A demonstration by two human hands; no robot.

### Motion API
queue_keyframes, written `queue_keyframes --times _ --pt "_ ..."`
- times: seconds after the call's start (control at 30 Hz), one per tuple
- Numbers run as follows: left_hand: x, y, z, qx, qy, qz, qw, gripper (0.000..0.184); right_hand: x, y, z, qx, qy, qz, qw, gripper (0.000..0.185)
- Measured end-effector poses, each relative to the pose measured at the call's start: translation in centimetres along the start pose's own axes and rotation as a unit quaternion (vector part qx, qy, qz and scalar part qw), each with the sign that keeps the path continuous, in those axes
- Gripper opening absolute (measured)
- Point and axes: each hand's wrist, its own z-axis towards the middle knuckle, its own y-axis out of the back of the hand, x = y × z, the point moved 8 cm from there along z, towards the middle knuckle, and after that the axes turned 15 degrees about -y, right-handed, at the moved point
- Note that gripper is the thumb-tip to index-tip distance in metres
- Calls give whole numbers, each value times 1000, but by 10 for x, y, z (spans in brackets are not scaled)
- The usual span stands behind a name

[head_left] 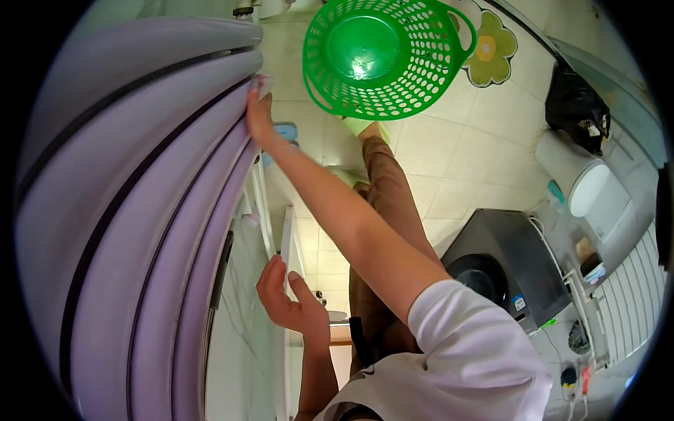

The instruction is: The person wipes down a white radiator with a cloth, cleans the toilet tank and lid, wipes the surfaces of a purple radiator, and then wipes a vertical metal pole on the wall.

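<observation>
1. A person in a white T-shirt [477, 351] and brown trousers [390, 189] reaches far left with the right hand [260, 116], which rests against a purple ribbed panel [151, 175] lined with dark seams.
2. A small pale item [263, 84] shows at the right hand's fingers, at the panel's far right edge; how tightly the fingers close on it cannot be told.
3. The left hand [291, 298], nearer and well apart from the right, hangs with fingers loosely bent and thumb spread, just right of the panel.
4. A green basket [425, 77], two-handled and pierced with holes, stands at far center, its glossy base visible inside.
5. A flower-shaped mat [486, 48] lies partly behind the basket's right handle, on pale floor tiles [449, 151].
6. At far right sits a black plastic bag [572, 105], its contents hidden.
7. Nearer, on the right, a dark washing machine [523, 242] presents its round door [479, 277]; what the drum holds cannot be seen.
</observation>
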Motion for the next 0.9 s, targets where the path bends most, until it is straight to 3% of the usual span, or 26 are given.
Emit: queue_keyframes --times 0.07,0.13,0.17,0.23,0.3,0.33,0.37,0.43,0.47,0.57,0.6,0.7,0.77,0.8,0.87,0.9 --pt "-24 -9 24 40 -140 96 985 21 -11 2 40 74 -74 -7 994 80" --pt "-38 -5 57 27 -202 178 963 19 -23 -2 45 100 -122 -46 986 85" --pt "-45 -3 71 19 -233 215 948 18 -19 -2 35 81 -69 -55 993 84" --pt "-55 8 94 -61 -291 166 940 17 0 4 -24 39 46 -77 995 82" --pt "-70 24 108 -133 -361 137 913 16 0 -2 -95 76 75 -116 988 76" --pt "-80 35 111 -163 -403 135 890 16 29 4 -171 168 98 -32 980 77" --pt "-91 46 111 -193 -443 134 865 15 50 11 -242 149 149 26 977 76" --pt "-109 69 106 -242 -466 161 835 17 129 29 -346 252 387 -2 887 71" --pt "-118 81 104 -268 -479 174 818 18 149 29 -380 235 528 -87 811 68" --pt "-134 86 122 -222 -488 229 813 21 194 13 -372 190 604 8 773 60" --pt "-138 79 121 -182 -442 338 811 20 202 5 -348 177 573 24 800 63" --pt "-130 50 130 -118 -469 375 791 20 204 -8 -234 85 422 -19 903 71" --pt "-117 29 137 -87 -448 375 807 23 179 -13 -136 128 312 95 937 74" --pt "-107 18 137 -83 -440 388 806 24 159 -15 -79 56 268 61 960 78" --pt "-86 -6 137 -76 -429 425 793 31 132 -9 1 4 60 13 998 85" --pt "-78 -11 135 -75 -429 437 787 32 125 -14 45 44 36 12 998 85"
